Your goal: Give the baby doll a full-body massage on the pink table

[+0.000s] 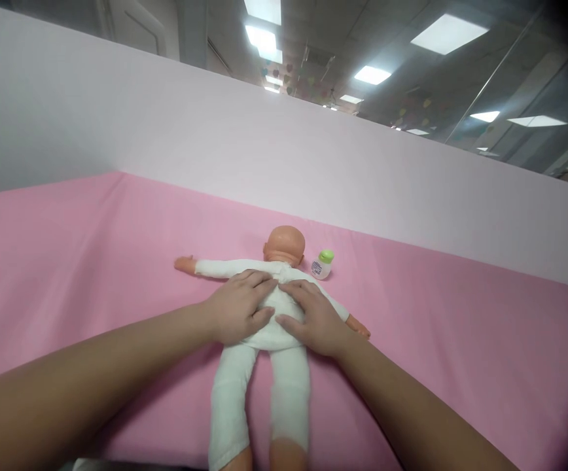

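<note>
A baby doll with a white cloth body lies face down, the back of its bald head toward the wall. Its arms stretch out to both sides and its legs point toward me. My left hand rests flat on the left of the doll's upper back, fingers extended. On the right of the back lies my right hand, also flat, its thumb close to the left thumb. Just right of the doll's head stands a small clear bottle with a green cap and a printed label.
A pink sheet covers the surface under the doll, with folds at the left. Behind it runs a low white wall. Above that wall, glass panes show ceiling lights.
</note>
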A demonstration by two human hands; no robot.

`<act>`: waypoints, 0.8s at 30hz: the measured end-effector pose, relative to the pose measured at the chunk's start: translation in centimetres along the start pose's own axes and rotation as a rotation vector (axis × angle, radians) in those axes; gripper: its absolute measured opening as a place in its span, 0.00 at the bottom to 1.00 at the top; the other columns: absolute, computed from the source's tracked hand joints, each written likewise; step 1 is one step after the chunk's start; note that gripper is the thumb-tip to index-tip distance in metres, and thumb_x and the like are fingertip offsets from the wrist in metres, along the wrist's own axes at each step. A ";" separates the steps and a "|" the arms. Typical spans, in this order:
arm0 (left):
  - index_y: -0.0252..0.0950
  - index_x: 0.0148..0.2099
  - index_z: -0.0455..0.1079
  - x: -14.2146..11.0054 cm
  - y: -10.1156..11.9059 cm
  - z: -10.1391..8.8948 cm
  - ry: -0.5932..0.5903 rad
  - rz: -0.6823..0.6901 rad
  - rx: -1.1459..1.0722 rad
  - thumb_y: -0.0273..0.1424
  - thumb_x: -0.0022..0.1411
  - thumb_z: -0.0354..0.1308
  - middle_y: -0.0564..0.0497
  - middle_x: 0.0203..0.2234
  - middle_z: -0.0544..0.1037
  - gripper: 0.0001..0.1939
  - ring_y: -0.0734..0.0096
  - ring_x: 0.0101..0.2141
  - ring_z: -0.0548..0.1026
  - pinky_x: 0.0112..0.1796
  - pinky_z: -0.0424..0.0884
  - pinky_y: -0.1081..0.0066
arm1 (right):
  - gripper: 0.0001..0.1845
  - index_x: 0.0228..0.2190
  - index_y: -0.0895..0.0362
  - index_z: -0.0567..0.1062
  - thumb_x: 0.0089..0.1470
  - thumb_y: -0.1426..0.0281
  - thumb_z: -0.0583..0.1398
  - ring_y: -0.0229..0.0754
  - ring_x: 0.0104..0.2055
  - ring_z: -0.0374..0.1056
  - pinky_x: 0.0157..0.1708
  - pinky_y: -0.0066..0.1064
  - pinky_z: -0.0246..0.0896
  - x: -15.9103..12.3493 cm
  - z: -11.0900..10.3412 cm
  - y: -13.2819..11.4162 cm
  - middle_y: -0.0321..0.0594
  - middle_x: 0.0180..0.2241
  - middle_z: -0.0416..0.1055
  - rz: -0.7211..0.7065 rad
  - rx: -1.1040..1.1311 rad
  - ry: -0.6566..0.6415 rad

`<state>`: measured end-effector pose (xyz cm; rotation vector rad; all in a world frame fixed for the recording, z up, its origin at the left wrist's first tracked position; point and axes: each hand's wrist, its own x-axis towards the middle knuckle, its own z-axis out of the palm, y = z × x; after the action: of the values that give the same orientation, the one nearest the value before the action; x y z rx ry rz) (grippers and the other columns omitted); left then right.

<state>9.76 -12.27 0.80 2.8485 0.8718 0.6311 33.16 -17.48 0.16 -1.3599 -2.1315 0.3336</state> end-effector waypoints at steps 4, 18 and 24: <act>0.35 0.73 0.56 -0.1 -0.7 0.4 0.025 0.002 0.043 0.42 0.71 0.52 0.37 0.69 0.60 0.33 0.40 0.68 0.56 0.65 0.55 0.42 | 0.37 0.63 0.49 0.68 0.57 0.52 0.66 0.55 0.67 0.57 0.66 0.52 0.56 0.1 -0.1 0.2 0.46 0.64 0.63 0.005 -0.028 0.033; 0.43 0.78 0.40 0.2 -2.4 1.1 -0.044 -0.028 0.051 0.52 0.69 0.53 0.41 0.75 0.33 0.45 0.36 0.72 0.32 0.67 0.38 0.37 | 0.52 0.72 0.45 0.50 0.56 0.42 0.62 0.57 0.77 0.32 0.72 0.59 0.36 0.1 0.0 1.2 0.41 0.75 0.37 0.071 -0.057 -0.051; 0.44 0.78 0.41 0.2 -2.7 1.7 -0.127 -0.102 -0.052 0.55 0.70 0.50 0.41 0.75 0.41 0.43 0.41 0.73 0.40 0.67 0.44 0.42 | 0.52 0.73 0.46 0.37 0.62 0.45 0.58 0.55 0.77 0.30 0.72 0.62 0.27 0.5 0.0 2.0 0.42 0.76 0.35 0.041 -0.006 -0.242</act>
<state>9.20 -9.89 -1.23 2.7421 0.9572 0.4490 34.49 -16.16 -0.73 -1.4293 -2.3023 0.5327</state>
